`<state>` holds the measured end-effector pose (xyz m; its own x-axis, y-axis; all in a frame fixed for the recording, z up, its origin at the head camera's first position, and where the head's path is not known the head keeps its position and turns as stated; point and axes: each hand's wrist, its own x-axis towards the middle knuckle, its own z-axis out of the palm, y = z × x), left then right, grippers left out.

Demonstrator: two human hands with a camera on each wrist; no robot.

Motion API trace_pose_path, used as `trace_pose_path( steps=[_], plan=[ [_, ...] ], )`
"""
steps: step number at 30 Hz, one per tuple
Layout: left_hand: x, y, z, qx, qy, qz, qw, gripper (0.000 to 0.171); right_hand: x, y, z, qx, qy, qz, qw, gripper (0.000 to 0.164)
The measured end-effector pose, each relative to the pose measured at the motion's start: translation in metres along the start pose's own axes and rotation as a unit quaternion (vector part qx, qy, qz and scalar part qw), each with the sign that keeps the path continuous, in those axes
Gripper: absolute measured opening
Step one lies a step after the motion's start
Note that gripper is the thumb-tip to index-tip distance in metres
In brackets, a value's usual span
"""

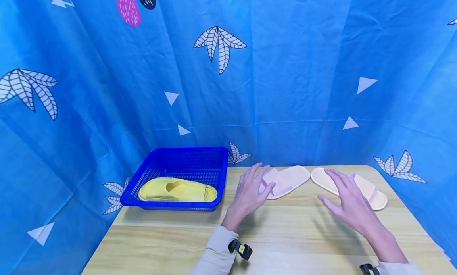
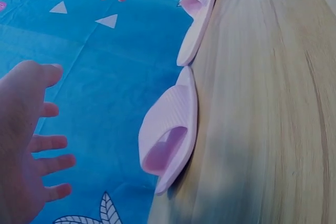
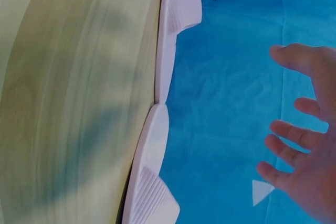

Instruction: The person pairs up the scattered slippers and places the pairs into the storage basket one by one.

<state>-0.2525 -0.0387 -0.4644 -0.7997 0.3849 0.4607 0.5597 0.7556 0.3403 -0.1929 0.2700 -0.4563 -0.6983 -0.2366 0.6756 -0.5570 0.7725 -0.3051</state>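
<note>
Two pale pink slippers lie flat near the table's back edge, heel ends almost meeting: a left slipper (image 1: 290, 179) and a right slipper (image 1: 364, 185). My left hand (image 1: 250, 189) hovers in front of the left slipper and hides part of its strap; its fingers are spread and hold nothing. Over the table, my right hand (image 1: 348, 203) hangs just before the right slipper, fingers extended and apart from it. Both wrist views show a gap between each hand and the slippers. Yellow slippers (image 1: 171, 189), seemingly stacked, lie in the blue basket (image 1: 223, 179).
The basket stands on the left of the wooden table (image 1: 278, 239). A blue patterned curtain (image 1: 285, 88) hangs behind the table and along its sides. Each wrist carries a small black strapped device (image 1: 240, 249).
</note>
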Motion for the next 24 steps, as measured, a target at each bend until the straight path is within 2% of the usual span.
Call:
trace_pose_path(
  steps=[4,10,19,24],
  plan=[
    [0.004,0.0,0.007,0.014,-0.005,-0.012,0.9998,0.061,-0.003,0.009,-0.002,-0.008,-0.012,0.012,1.0,0.085],
    [0.013,0.003,0.017,0.01,-0.031,-0.028,0.9991,0.064,-0.01,0.023,-0.008,-0.024,-0.027,0.039,0.999,0.086],
    [0.026,0.008,0.033,0.019,-0.056,-0.035,0.9976,0.069,-0.017,0.046,-0.012,-0.043,-0.02,0.032,0.998,0.088],
    [0.027,0.005,0.043,0.03,-0.077,-0.047,0.9955,0.072,-0.022,0.056,-0.009,-0.041,-0.039,0.048,0.997,0.091]
  ],
)
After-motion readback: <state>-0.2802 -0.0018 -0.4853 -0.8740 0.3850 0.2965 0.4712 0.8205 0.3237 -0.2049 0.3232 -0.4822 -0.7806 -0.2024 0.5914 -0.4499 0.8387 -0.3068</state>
